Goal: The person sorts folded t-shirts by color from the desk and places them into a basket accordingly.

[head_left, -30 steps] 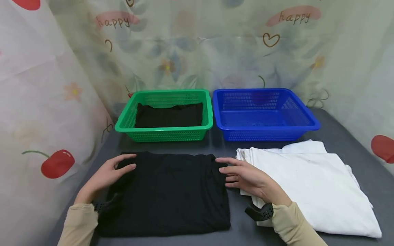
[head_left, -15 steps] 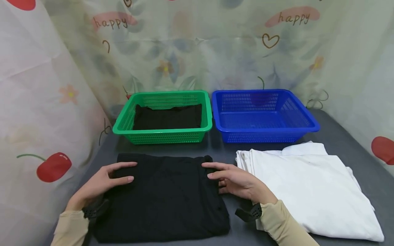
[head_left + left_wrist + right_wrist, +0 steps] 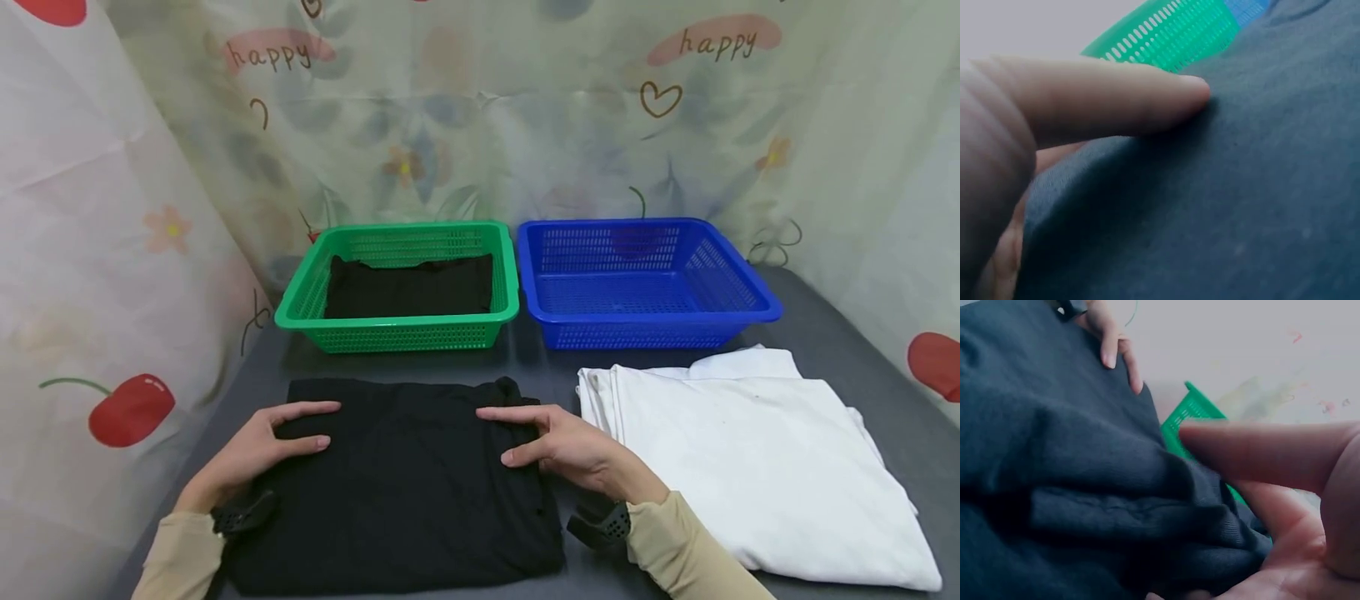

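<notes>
Black folded cloth [image 3: 420,500] flat at near left on grey worktop [image 3: 542,368], a bunched fold along its right edge. Left grip [image 3: 249,446] at cloth's left edge: thumb and forefinger straight, spread apart, thumb resting on fabric, nothing pinched. Right grip [image 3: 585,450] at right edge: thumb and forefinger well parted over the fold; remaining fingers mostly hidden by fabric, cannot tell if they have hold. White folded cloth [image 3: 750,458] near right. Green basket [image 3: 401,337] far left, dark cloth [image 3: 411,288] inside; blue basket [image 3: 630,337] just right of it
</notes>
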